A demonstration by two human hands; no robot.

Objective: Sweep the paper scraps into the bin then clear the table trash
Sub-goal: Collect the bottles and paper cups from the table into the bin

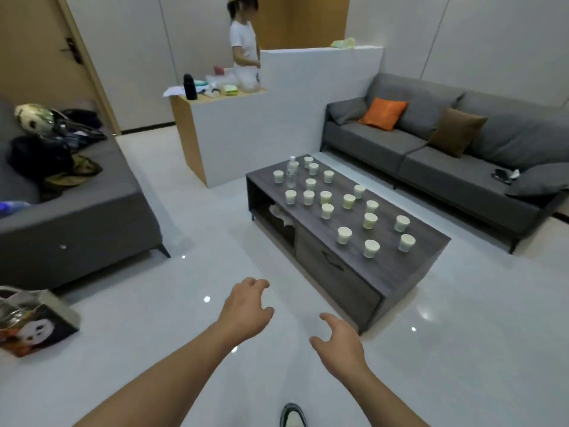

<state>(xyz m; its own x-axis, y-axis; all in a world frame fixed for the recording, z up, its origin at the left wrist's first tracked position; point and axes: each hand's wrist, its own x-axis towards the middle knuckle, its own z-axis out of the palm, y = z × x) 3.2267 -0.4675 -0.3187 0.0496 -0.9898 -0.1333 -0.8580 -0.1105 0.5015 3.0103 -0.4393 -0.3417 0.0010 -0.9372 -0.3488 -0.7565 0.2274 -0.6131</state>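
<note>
A low dark wooden coffee table [412,266] stands ahead of me on the white floor. Several white paper cups [344,235] are spread over its top, and a clear plastic bottle [292,171] stands near the far end. My left hand [246,309] and my right hand [340,342] hang in the air over the floor, short of the table's near corner. Both have loosely spread fingers and hold nothing. No paper scraps or bin show in this view.
Grey sofas flank the table: one [77,211] at left piled with bags, one [462,167] at right with cushions. A printed paper bag [34,328] sits on the floor at left. Behind a white partition [295,112], a person [243,41] stands at a counter.
</note>
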